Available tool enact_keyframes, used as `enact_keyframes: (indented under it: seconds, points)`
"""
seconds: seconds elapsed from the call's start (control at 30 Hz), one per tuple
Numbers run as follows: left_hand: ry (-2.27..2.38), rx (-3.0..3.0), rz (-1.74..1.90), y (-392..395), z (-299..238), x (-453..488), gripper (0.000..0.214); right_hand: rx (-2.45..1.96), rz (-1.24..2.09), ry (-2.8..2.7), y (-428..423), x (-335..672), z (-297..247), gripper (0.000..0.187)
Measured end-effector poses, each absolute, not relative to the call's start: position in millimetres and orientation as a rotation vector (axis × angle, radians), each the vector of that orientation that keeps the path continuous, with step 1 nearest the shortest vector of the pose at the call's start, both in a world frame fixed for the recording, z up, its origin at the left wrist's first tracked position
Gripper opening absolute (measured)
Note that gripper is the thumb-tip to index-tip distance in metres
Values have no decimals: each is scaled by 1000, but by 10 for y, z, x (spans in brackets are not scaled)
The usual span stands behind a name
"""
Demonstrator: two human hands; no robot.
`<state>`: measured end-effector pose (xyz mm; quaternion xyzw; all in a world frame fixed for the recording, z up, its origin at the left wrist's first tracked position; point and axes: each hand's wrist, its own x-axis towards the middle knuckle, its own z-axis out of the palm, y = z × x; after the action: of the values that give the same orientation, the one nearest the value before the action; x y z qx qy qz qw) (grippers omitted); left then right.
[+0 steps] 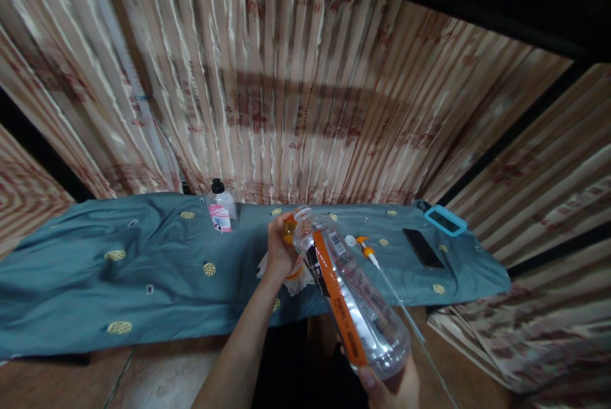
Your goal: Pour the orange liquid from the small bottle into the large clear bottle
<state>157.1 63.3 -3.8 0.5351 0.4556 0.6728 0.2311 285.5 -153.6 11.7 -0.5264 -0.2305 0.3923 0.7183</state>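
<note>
A large clear plastic bottle (pixel 363 301) with an orange and black label slants across the middle, its neck up and to the left. My right hand (pixel 394 387) grips its base from below. By the bottle's mouth, my left hand (pixel 279 247) is closed around a small translucent orange-yellow object (pixel 289 229), whose kind I cannot make out. Beneath that hand lies a crumpled white piece (pixel 298 283) with orange on it, partly hidden. An orange pump head (pixel 366 250) with a long pale tube rests on the cloth to the right, beside a small white disc (pixel 350 240).
A clear bottle (pixel 222 208) with a black cap and pink label stands at the back left. On the right lie a dark phone (pixel 422 248) and a blue-framed device (pixel 445 220). The teal cloth (pixel 172 282) covers a narrow surface, with a pleated curtain (pixel 296 91) behind.
</note>
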Motion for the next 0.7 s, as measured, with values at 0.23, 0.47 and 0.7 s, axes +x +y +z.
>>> enact_keyframes:
  seconds: [0.23,0.47,0.7]
  points:
    - [1388,1648,1821,590,-25,1561,37,-1184,902,-518,-1579,2937,51,103]
    - [1396,1644,1766,588,-32,1551,42,-1206,908,-578,-1595,3016,10,100]
    - [1391,1655,1793,610,-40,1566,41,-1209,880,-570,-1610,2968,82,96]
